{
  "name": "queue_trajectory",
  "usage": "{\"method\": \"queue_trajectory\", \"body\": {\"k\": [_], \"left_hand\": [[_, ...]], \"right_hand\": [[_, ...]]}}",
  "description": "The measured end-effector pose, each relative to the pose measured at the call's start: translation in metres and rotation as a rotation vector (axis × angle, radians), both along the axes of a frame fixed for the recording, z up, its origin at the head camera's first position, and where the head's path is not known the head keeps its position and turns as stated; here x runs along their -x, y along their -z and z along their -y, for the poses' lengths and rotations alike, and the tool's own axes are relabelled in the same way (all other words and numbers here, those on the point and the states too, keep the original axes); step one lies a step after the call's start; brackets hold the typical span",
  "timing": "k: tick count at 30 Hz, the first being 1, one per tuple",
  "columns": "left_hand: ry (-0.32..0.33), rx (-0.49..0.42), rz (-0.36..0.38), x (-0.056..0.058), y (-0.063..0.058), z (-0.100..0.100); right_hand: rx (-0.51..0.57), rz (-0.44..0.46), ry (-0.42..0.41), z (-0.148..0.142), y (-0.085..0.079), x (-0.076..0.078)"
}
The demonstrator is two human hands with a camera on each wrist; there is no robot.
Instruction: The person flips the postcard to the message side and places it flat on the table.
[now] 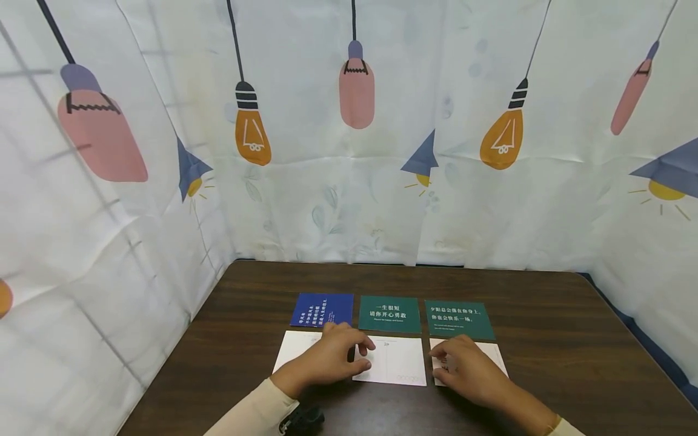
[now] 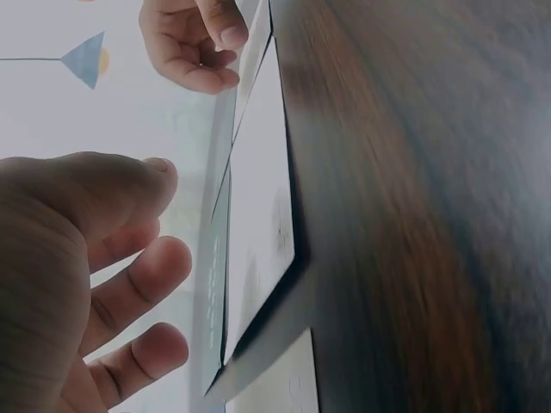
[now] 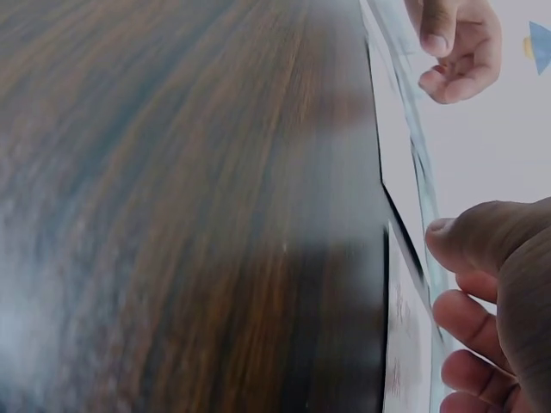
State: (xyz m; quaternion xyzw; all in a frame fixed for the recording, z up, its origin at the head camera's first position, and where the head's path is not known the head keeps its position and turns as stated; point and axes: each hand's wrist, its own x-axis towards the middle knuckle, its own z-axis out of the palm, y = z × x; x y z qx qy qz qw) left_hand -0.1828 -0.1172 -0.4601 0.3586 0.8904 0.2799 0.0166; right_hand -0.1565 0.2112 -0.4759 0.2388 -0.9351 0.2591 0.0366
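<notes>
Well, to the head view first: six cards lie flat on the worktop point(image 1: 572, 339), two rows of three. Along the far row it's the blue card point(image 1: 327, 307), the middle green card point(image 1: 389, 313) and the right green card point(image 1: 460, 320); nearer me, the left white card point(image 1: 294, 347), the middle white card point(image 1: 398, 364) and the right white card point(image 1: 494, 355). By my reckoning the laying-out is as good as complete, all six down and none in my fingers; if anything is left, I'd call it a little squaring up. As for pose, my left grip point(image 1: 329, 356) slants in from the lower left, poised about where the left and middle white cards meet, while my right grip point(image 1: 471, 372) angles in from the lower right, above the right white card and masking part of its print. Over to the left wrist view: thumb and fingers loosely bent, a plain gap between them, nothing pinched, my left grip clear of the cards, and my right grip up at the top. And the right wrist view: my right thumb stands apart from softly curved fingers, pinching nothing; the fingertips are right by the right white card, though whether they touch it I can't tell.
</notes>
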Motion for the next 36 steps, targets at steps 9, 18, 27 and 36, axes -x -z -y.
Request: {"method": "queue_trajectory", "body": {"k": [9, 18, 27, 36], "left_hand": [[0.031, 0.000, -0.011, -0.001, -0.001, -0.014], [0.049, 0.013, -0.039, -0.001, 0.002, -0.030], [0.032, 0.037, -0.043, -0.003, 0.001, -0.037], [0.043, 0.056, -0.049, -0.003, 0.001, -0.048]], "right_hand": [[-0.005, -0.015, 0.038, -0.011, -0.002, -0.001], [-0.027, -0.030, 0.047, -0.023, -0.002, 0.000], [-0.055, -0.016, 0.071, -0.030, -0.007, -0.004], [-0.056, 0.018, 0.083, -0.042, -0.007, -0.003]]}}
